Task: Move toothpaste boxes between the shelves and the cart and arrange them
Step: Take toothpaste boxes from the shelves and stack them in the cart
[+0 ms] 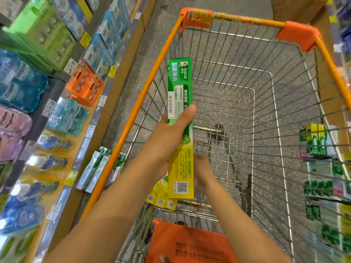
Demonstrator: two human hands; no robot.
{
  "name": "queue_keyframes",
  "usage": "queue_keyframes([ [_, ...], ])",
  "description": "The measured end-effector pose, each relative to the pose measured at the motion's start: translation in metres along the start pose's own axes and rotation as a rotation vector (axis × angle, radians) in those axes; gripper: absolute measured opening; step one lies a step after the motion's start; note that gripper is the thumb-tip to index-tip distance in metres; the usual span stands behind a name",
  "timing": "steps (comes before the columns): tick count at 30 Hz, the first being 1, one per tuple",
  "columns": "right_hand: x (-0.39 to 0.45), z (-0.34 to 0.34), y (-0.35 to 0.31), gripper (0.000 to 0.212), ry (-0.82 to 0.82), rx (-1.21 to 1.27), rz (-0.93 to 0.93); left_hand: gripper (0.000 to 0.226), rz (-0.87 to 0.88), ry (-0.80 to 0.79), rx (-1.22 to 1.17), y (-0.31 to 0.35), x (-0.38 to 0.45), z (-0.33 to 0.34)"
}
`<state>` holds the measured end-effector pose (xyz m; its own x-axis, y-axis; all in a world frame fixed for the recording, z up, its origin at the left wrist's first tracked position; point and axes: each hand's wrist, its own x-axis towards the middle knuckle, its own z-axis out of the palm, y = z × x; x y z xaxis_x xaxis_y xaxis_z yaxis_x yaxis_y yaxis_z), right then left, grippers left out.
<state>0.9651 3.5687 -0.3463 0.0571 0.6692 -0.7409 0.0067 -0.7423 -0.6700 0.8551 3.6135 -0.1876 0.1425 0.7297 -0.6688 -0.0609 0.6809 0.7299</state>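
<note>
My left hand (171, 133) grips a long green and yellow toothpaste box (180, 88), holding it lengthwise over the wire cart (266, 76) near the cart's left side. My right hand (203, 168) is just to the right of the box's yellow end, blurred; I cannot tell whether it touches the box. Below the held box, several more yellow-green toothpaste boxes (161, 194) lie at the near left corner of the cart. More green and yellow boxes (313, 139) stand on the shelf seen through the cart's right side.
Shelves on the left carry mouthwash bottles (20, 80), green packs (43, 31) and orange packs (85, 84). White-blue toothpaste boxes (93, 171) lean at the left shelf's base beside the cart's orange rim (144, 92). An orange child-seat flap (186, 243) is at the cart's near end.
</note>
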Motion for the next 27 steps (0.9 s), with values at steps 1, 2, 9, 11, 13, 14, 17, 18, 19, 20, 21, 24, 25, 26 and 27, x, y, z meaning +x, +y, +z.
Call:
queue_keyframes([
  [1, -0.015, -0.006, -0.030, 0.035, 0.004, 0.105, -0.025, 0.050, 0.006, 0.009, 0.006, -0.002, 0.001, 0.000],
  [2, -0.032, -0.011, -0.058, 0.041, -0.052, 0.201, -0.054, 0.051, 0.010, 0.009, 0.022, -0.005, 0.001, 0.001],
  [9, -0.102, -0.022, -0.121, 0.034, -0.240, -0.002, -0.263, 0.065, 0.015, -0.056, -0.030, -0.017, -0.004, 0.010],
  [11, -0.094, -0.030, -0.112, 0.032, -0.208, 0.054, -0.241, 0.061, 0.109, -0.052, 0.209, -0.020, -0.005, 0.008],
  [13, -0.077, -0.039, -0.094, 0.028, -0.148, 0.093, -0.239, 0.055, 0.203, 0.054, 0.669, -0.022, -0.001, 0.001],
  [14, -0.065, -0.044, -0.079, 0.026, -0.104, 0.119, -0.210, 0.055, 0.240, 0.129, 0.942, -0.022, -0.001, -0.004],
  [17, -0.015, -0.051, -0.021, 0.022, 0.045, 0.123, -0.044, 0.054, 0.360, 0.250, 1.578, -0.019, -0.007, -0.012],
  [18, 0.000, -0.051, 0.000, 0.026, 0.088, 0.119, 0.011, 0.053, 0.362, 0.249, 1.681, -0.020, -0.007, -0.013],
  [19, 0.014, -0.049, 0.022, 0.031, 0.127, 0.089, 0.056, 0.052, 0.353, 0.241, 1.738, -0.020, -0.008, -0.013],
  [20, 0.025, -0.047, 0.042, 0.037, 0.152, 0.038, 0.087, 0.051, 0.335, 0.233, 1.768, -0.021, -0.008, -0.012],
  [21, 0.032, -0.042, 0.058, 0.044, 0.164, -0.042, 0.111, 0.050, 0.330, 0.229, 1.792, -0.022, -0.008, -0.012],
  [24, 0.047, -0.025, 0.097, 0.059, 0.169, -0.141, 0.149, 0.046, 0.358, 0.240, 1.811, -0.024, -0.006, -0.012],
  [25, 0.050, -0.019, 0.105, 0.061, 0.171, -0.107, 0.159, 0.045, 0.370, 0.248, 1.797, -0.024, -0.005, -0.012],
  [26, 0.053, -0.013, 0.112, 0.058, 0.180, -0.098, 0.158, 0.045, 0.378, 0.253, 1.784, -0.024, -0.004, -0.011],
  [27, 0.054, -0.009, 0.115, 0.052, 0.193, -0.127, 0.160, 0.045, 0.386, 0.255, 1.775, -0.024, -0.003, -0.010],
])
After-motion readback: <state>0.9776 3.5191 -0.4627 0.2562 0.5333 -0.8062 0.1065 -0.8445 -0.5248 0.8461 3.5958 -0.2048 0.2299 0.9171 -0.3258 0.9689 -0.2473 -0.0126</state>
